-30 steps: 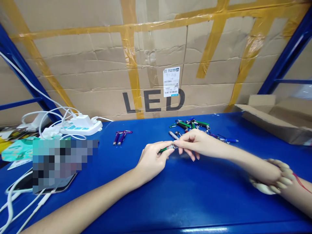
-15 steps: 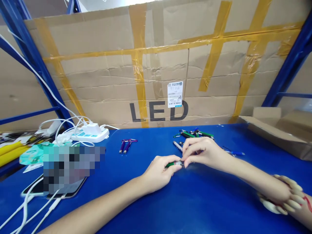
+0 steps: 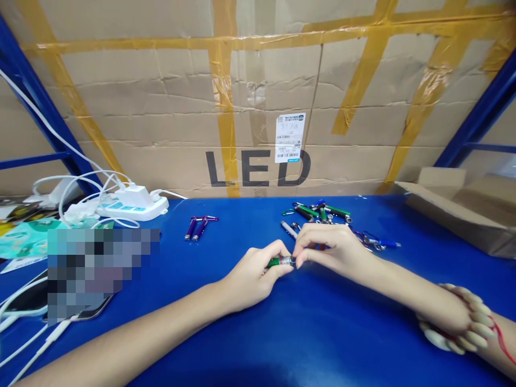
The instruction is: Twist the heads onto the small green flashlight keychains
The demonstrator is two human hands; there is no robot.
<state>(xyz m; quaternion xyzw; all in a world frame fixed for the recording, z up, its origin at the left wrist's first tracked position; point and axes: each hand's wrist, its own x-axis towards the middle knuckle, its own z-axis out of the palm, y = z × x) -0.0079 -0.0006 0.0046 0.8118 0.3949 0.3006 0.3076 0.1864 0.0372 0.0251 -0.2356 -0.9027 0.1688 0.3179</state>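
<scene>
My left hand (image 3: 258, 274) is closed around a small green keychain flashlight (image 3: 274, 262), its silver, labelled end pointing right. My right hand (image 3: 332, 244) pinches the tip of that silver end between thumb and fingers, and the fingertips hide the exact spot. Behind the right hand lies a loose group of similar small flashlights: green ones (image 3: 337, 212) with black parts and clips, a silver one (image 3: 288, 230) and a blue one (image 3: 389, 244). Two purple flashlights (image 3: 200, 229) with a purple clip rest apart, further left.
On the left are a white power strip (image 3: 135, 209) with tangled cables and phones (image 3: 97, 310) partly covered by a blurred patch. An open cardboard box (image 3: 463, 220) stands at the right. A large taped carton (image 3: 169, 118) closes off the back of the blue table (image 3: 322, 333).
My view has tilted down and shifted slightly, so everything sits a little differently in the picture. Both hands stay together on the green flashlight, the right one still pinching its end.
</scene>
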